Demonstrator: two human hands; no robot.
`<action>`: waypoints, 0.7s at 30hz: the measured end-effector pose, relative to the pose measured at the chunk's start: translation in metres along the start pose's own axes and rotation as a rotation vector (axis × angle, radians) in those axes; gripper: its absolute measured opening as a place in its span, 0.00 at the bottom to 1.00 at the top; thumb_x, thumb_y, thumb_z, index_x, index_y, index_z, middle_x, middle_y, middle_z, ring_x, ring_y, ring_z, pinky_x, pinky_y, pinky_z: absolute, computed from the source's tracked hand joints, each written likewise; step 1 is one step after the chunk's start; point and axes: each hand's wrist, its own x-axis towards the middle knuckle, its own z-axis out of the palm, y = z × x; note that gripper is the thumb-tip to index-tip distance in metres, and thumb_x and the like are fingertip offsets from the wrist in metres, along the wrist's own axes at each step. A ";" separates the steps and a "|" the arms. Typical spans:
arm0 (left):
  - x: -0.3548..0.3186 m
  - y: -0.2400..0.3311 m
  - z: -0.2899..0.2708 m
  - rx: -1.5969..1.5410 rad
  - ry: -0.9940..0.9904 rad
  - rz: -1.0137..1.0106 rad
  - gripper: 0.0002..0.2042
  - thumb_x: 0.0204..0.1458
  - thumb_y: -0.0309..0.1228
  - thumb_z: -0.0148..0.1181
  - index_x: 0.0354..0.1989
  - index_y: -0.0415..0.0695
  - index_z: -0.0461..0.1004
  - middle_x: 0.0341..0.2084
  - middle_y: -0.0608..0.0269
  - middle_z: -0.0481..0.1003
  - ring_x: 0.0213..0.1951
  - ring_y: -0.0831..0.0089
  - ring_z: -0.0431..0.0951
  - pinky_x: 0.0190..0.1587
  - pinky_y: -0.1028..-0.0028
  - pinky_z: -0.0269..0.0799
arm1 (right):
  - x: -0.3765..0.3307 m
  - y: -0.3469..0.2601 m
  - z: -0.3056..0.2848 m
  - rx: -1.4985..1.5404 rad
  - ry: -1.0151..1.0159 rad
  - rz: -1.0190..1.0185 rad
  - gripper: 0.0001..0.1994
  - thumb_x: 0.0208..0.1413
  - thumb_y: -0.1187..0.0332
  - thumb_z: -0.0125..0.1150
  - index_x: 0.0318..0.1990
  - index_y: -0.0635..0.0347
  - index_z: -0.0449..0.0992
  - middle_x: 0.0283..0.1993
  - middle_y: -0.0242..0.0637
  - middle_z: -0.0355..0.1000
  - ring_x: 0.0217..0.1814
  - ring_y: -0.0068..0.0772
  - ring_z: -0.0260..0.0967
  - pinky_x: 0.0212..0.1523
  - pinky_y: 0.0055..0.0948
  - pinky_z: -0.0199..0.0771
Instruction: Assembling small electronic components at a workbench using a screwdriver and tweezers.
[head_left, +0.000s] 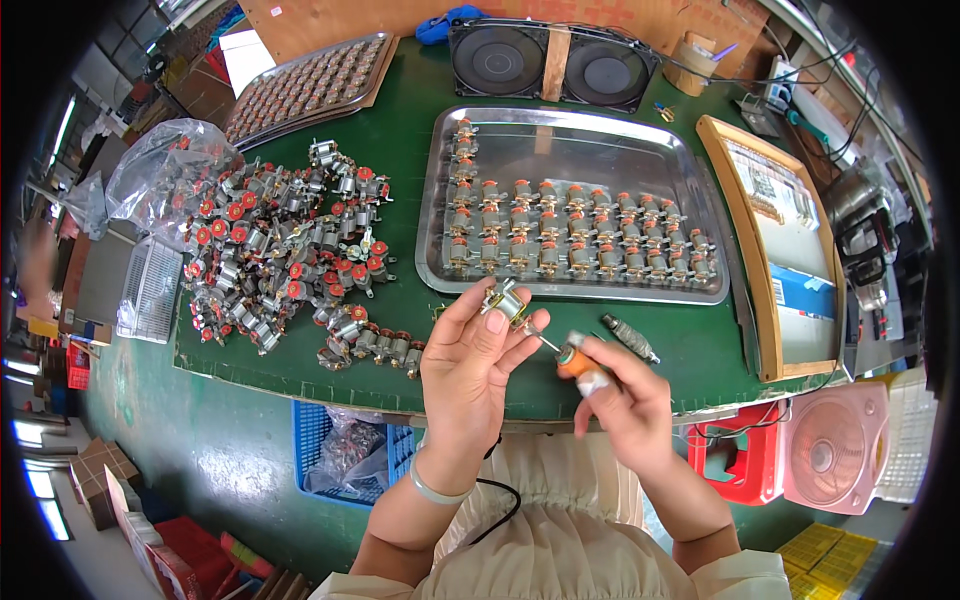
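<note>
Between its thumb and fingers, my left hand grips a small silvery metal component with brass-coloured edges, above the table's near edge. My right hand is closed round the orange handle of a small screwdriver, slightly blurred. The screwdriver's thin shaft points up and left at the component; whether the tip touches it I cannot tell. Just beyond my hands lies a shiny metal tray, where similar components with orange-red parts stand in rows. A large heap of loose components lies to the left.
A second full tray stands far left beside a clear plastic bag. Twin black fans stand at the back. On the right are a wooden-framed board and a grey metallic tool. Below are a blue crate and a pink fan.
</note>
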 end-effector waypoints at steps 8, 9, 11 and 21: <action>-0.003 -0.002 0.006 0.016 -0.019 0.088 0.16 0.53 0.25 0.51 0.50 0.39 0.62 0.42 0.48 0.71 0.40 0.59 0.75 0.40 0.71 0.76 | -0.007 0.003 0.008 0.172 0.025 0.133 0.16 0.58 0.72 0.46 0.54 0.64 0.62 0.39 0.42 0.69 0.24 0.17 0.63 0.21 0.17 0.66; -0.004 -0.002 0.007 0.020 -0.017 0.105 0.16 0.53 0.25 0.51 0.50 0.39 0.62 0.42 0.48 0.71 0.40 0.59 0.75 0.40 0.70 0.76 | -0.007 0.003 0.008 0.060 0.040 0.015 0.16 0.57 0.73 0.45 0.53 0.66 0.63 0.38 0.44 0.70 0.25 0.19 0.64 0.20 0.18 0.67; -0.005 -0.003 0.004 0.043 -0.037 0.144 0.16 0.52 0.24 0.51 0.50 0.39 0.62 0.41 0.47 0.71 0.40 0.58 0.76 0.40 0.70 0.76 | -0.005 -0.005 0.005 0.326 0.019 0.291 0.15 0.58 0.70 0.46 0.51 0.65 0.64 0.33 0.40 0.69 0.20 0.18 0.60 0.17 0.17 0.62; -0.009 -0.006 0.006 0.089 -0.086 0.236 0.16 0.52 0.24 0.51 0.50 0.38 0.62 0.40 0.46 0.72 0.39 0.57 0.76 0.39 0.67 0.76 | -0.006 0.001 0.012 -0.084 0.126 -0.061 0.09 0.56 0.67 0.50 0.37 0.65 0.65 0.21 0.29 0.60 0.19 0.13 0.51 0.20 0.15 0.55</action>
